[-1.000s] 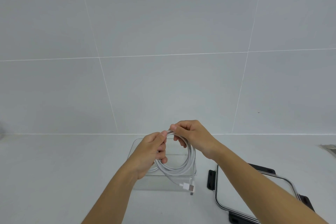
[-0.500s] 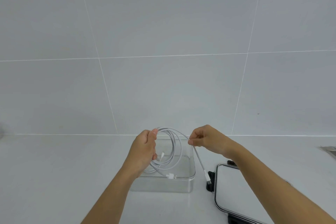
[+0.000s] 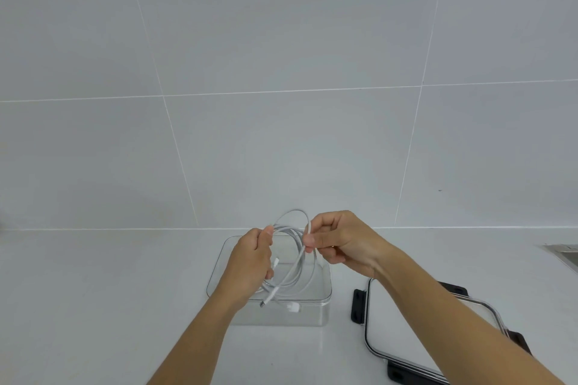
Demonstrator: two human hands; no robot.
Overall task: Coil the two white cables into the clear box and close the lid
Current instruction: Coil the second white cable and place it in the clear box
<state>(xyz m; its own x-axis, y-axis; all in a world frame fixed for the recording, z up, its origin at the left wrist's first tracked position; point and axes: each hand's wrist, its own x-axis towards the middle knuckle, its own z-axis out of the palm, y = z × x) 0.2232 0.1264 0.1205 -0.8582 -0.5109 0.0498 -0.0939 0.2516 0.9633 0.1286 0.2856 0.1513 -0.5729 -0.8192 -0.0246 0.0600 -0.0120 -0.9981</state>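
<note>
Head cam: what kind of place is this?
Probably a kitchen counter: white tiled wall, white countertop, and what may be a metal sink edge at far right.

the right hand [image 3: 339,242] has swung back in beside the left hand [image 3: 250,262], laying a fresh loop onto the cable [image 3: 294,272] coil; the plug no longer dangles beside the lid [image 3: 403,319].

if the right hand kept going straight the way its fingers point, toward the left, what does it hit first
Most likely the white cable loops that it is already pinching, then the left hand, which grips the same coil above the clear box. Depth between the hands is hard to judge from this view.
</note>
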